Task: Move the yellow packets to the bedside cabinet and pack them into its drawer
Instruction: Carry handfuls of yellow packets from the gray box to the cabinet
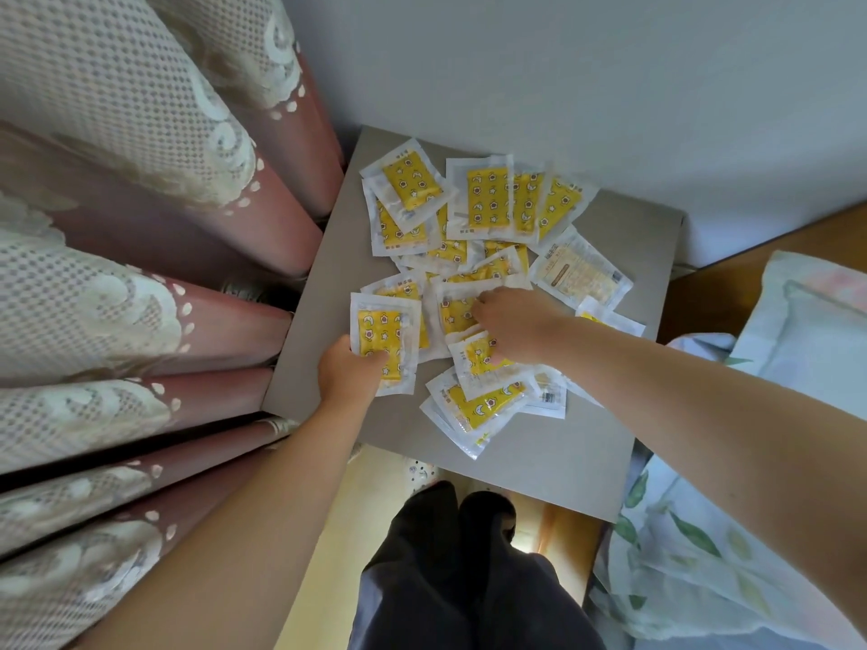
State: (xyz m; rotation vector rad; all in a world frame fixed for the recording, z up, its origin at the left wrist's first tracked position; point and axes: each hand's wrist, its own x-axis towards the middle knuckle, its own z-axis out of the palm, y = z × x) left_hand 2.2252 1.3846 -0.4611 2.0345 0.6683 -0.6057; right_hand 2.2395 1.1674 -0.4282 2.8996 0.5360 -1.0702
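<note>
Far left: curtain point(140, 274), pink with lace trim. Next to it, left hand point(349, 370) pinches one yellow packet point(382, 340) by its near end, thumb on top. That packet lies at the left edge of the grey cabinet top point(539, 457). Just right of this grip and beyond it, other packets point(488, 199) lie scattered and overlapping on the same top. On the middle of the heap, right hand point(516, 321), fingers bent down onto packets; cannot tell whether it grips one. Right of it, bedding point(807, 330).
</note>
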